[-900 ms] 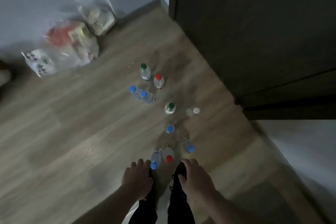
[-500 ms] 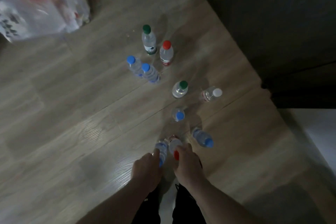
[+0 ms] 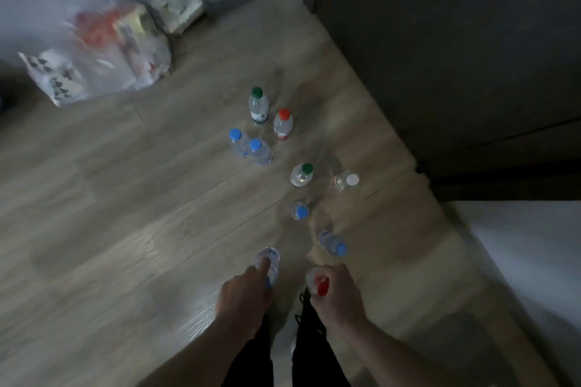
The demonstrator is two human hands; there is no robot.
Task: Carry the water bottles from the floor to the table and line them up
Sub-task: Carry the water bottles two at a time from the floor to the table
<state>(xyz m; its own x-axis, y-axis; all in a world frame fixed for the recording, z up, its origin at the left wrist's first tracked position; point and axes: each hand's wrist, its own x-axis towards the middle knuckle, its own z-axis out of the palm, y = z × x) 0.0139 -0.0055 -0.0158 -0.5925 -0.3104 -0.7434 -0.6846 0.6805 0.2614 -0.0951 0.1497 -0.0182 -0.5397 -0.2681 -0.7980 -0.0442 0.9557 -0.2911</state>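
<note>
Both hands reach down — left and right each curled in a grip.

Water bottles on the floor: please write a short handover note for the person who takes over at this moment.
Left hand grips a clear plastic bottle with a blue cap.
Right hand grips a clear plastic bottle with a red cap.
Eight more bottles stand on the wooden floor: two green-capped, one red, four blue, and the white-capped one.
The table is not in view; none visibly delivered. Left: carry all over and line them up.
</note>
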